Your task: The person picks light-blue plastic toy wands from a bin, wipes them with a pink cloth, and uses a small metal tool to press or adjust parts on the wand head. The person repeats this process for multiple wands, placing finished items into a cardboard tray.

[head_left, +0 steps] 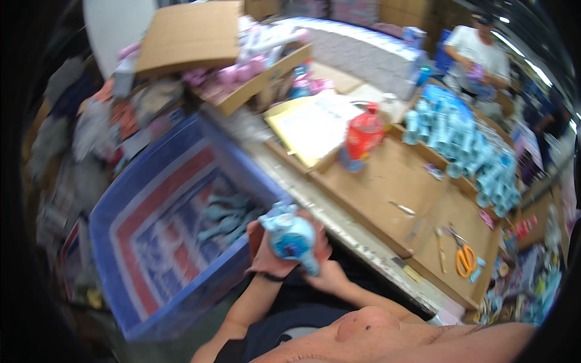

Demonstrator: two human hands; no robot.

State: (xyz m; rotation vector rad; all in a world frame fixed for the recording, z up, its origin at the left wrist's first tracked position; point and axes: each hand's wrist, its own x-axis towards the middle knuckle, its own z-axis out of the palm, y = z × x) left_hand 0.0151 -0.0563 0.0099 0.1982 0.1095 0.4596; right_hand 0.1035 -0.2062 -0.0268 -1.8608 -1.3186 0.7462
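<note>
Worktop (342, 228): runs diagonally, near edge toward the person. Blue bin (175, 311): stands just beside the worktop's near edge; grey-blue parts (227, 219) lie loose on its floor, toward the end nearest the hands. Cardboard tray (357, 196): on the worktop, along the near edge. Light-blue tubes (460, 139): heaped beyond the tray's far edge. Paper sheets (311, 124): beside the tray's left end. Red bottle (365, 133): upright at the tray's far left corner. Left hand (269, 257): in a salmon-coloured covering, clasped about a light-blue piece (292, 236). The piece is held between the bin's near rim and the worktop's near edge. Right hand (327, 277): bare, at the piece's lower tip; blurred, cannot tell whether it pinches. Orange-handled scissors (465, 259): near the tray's right edge.
</note>
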